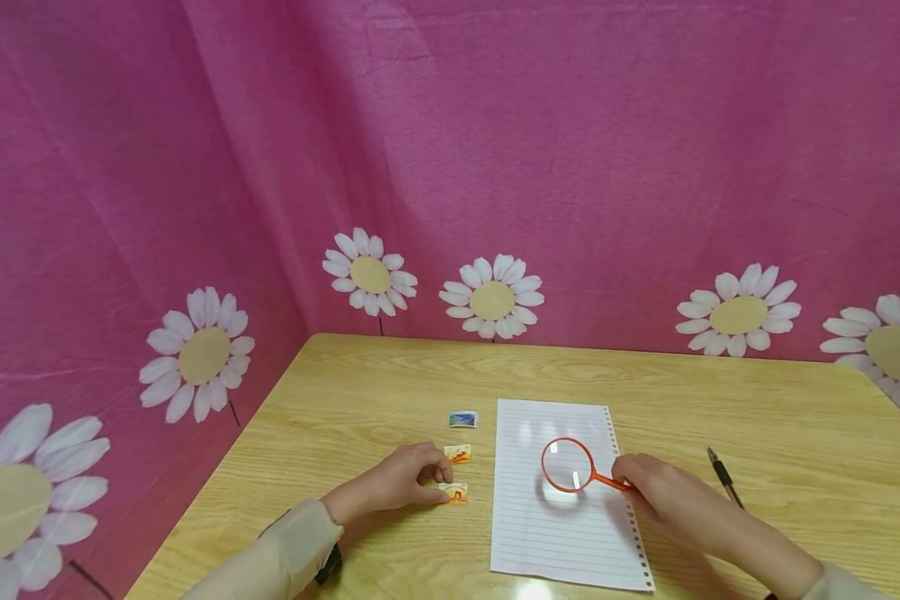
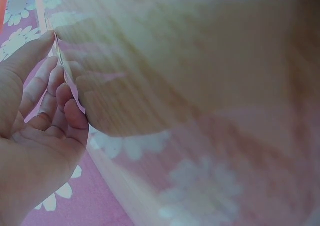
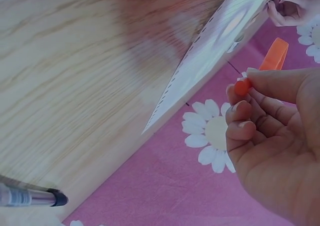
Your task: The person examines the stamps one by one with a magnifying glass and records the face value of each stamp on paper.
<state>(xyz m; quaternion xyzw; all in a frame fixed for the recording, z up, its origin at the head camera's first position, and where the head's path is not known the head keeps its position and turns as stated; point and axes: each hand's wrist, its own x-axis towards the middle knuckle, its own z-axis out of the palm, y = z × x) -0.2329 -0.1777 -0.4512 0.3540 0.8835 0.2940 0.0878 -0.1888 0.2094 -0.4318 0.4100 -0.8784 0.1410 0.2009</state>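
Observation:
My right hand (image 1: 656, 487) pinches the handle of an orange-rimmed magnifying glass (image 1: 594, 475) between thumb and fingers. Its round lens is held over a lined white sheet (image 1: 525, 533), with a shadow below it. In the right wrist view, the orange handle end (image 3: 243, 87) shows at the fingertips. My left hand (image 1: 401, 479) has its thumb and a finger at the left edge of the nearest orange-and-yellow stamp (image 1: 457, 494), pinching it at the table. Just beyond lie another orange-and-yellow stamp (image 1: 458, 454) and a blue-green stamp (image 1: 463, 419), roughly in a column.
To the right of the sheet, a black-capped pen (image 1: 723, 477) lies beside my right forearm. The wooden table (image 1: 390, 375) ends at a pink curtain (image 1: 570, 167) with daisies, behind and to the left.

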